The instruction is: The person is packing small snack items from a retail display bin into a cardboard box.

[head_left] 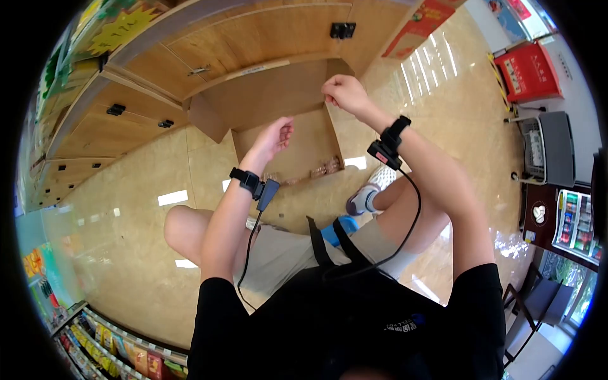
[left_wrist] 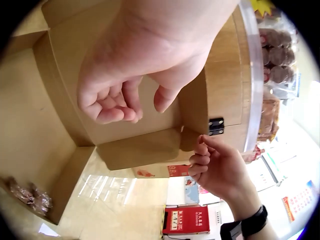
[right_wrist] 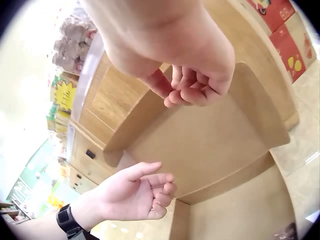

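Nearest, at the bottom centre of the head view, is a black T-shirt [head_left: 354, 297]; the small print on its chest is too blurred to read. Above it, just left of centre, the left hand [head_left: 274, 137] hangs with fingers loosely bent and thumb apart, nothing visible in it. Up and to the right, the right hand [head_left: 347, 94] is curled tighter, thumb tip against the fingers; whether anything thin lies between them cannot be told.

Below and around the hands, in the upper middle, an open carton [head_left: 297, 139] sits on the floor [head_left: 133, 228]. Its longer visible side runs across the frame, rising slightly to the right; its raised lid [head_left: 266, 101] points up the frame toward the wooden cabinet [head_left: 240, 44]. The left hand hides part of the carton's interior, and both wrist views cut its tray off at the frame edge. Clear-wrapped packets [head_left: 325, 167] lie along the near side; their contents are hard to make out.

Farther off, at upper right, stands a red box [head_left: 529, 71], its lettering too small to read.
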Motion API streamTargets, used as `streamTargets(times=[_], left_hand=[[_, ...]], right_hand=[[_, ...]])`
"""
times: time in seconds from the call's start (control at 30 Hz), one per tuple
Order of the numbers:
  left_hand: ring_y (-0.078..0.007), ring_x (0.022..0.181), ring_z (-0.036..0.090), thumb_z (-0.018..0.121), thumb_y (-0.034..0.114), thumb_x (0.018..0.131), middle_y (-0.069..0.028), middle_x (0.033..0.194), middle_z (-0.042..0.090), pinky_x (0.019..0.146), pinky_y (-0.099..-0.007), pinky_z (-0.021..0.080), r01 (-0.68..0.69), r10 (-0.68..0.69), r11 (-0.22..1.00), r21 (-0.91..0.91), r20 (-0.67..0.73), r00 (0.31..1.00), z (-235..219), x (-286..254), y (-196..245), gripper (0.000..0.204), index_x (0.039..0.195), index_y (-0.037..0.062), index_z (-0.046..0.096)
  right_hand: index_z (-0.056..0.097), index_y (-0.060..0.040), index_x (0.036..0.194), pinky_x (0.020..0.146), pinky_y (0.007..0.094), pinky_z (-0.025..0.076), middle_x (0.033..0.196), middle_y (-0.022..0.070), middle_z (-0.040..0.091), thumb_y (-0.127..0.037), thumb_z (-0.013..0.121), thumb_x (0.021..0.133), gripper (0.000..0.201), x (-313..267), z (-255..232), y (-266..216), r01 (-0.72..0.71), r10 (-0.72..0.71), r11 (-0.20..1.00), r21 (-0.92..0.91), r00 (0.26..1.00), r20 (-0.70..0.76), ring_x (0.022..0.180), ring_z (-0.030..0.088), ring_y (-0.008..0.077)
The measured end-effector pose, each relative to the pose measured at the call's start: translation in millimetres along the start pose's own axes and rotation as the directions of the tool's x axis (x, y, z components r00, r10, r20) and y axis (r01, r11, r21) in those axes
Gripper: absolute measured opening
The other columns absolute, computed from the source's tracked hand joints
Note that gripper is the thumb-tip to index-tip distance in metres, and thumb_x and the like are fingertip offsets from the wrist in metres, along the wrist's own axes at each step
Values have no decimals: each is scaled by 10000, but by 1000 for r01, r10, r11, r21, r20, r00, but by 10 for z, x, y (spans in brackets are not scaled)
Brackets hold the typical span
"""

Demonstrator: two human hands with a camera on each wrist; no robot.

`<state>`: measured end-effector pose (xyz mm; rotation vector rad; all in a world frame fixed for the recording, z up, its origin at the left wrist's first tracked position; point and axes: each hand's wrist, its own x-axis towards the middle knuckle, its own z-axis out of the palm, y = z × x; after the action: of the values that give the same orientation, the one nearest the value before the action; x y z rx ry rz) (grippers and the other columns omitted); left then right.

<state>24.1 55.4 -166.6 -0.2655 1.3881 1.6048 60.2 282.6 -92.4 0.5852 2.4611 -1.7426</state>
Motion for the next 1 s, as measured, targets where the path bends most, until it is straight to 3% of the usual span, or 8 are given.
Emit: streamTargets(times=[0.13,0.3,0.4,0.5,0.6,0.7,0.8,1.0], left_hand=[[-68,698,523,649,358,802,47,752,564,635,-249,438,104,-99,993,60,-83,992,-92,323,-377,217,804,154,573],[-94,714,532,657,371,785,46,761,562,653,-264,441,217,-185,956,197,-168,968,-245,557,-755,229,804,161,568],[-107,661,523,666,381,770,40,706,536,602,-274,421,239,-184,939,248,-224,957,-241,676,-952,247,754,160,555],[-111,588,486,687,382,745,35,632,491,541,-289,380,296,-244,911,286,-203,948,-222,968,-1256,274,697,164,529],[-112,528,438,699,321,741,20,597,482,496,-303,339,248,-197,907,342,-177,964,-10,1040,-1485,220,718,147,565],[-114,541,451,707,250,735,-6,624,522,513,-293,356,173,-128,906,386,-139,982,297,990,-1490,193,778,91,606],[-163,755,552,705,256,745,-53,917,594,668,-339,440,88,-144,846,526,65,987,225,1353,-1748,434,1100,39,581],[-206,773,603,677,23,721,-112,992,603,650,-317,517,293,-301,886,359,-35,953,318,1415,-1881,478,1177,22,534]], right_hand=[[647,-37,713,602,295,479,630,77,641,-202,584,738,178,92,42,179,-36,31,998,-55,996,-78,600,613,163],[658,-34,745,650,319,494,653,89,653,-233,558,754,222,74,-37,79,-70,64,986,-149,997,-48,655,640,206],[662,-40,766,695,345,498,694,108,661,-247,538,764,241,34,-55,79,-110,105,974,-196,994,-36,716,645,250],[671,-54,813,761,367,494,793,137,671,-268,531,773,259,21,-78,118,-123,121,951,-283,992,-25,813,638,297],[679,-66,857,812,379,485,886,155,669,-287,539,777,274,-34,-58,155,-144,142,941,-305,989,-29,895,624,321],[682,-69,883,828,380,481,922,163,665,-289,552,774,278,-74,-66,162,-147,152,936,-320,988,-10,922,620,320],[682,-67,884,826,381,482,916,167,665,-284,555,771,276,-65,-87,159,-146,153,949,-280,988,4,917,621,320],[676,-56,870,814,378,485,906,164,666,-284,555,767,277,26,-164,166,-137,141,965,-224,990,2,909,624,314]])
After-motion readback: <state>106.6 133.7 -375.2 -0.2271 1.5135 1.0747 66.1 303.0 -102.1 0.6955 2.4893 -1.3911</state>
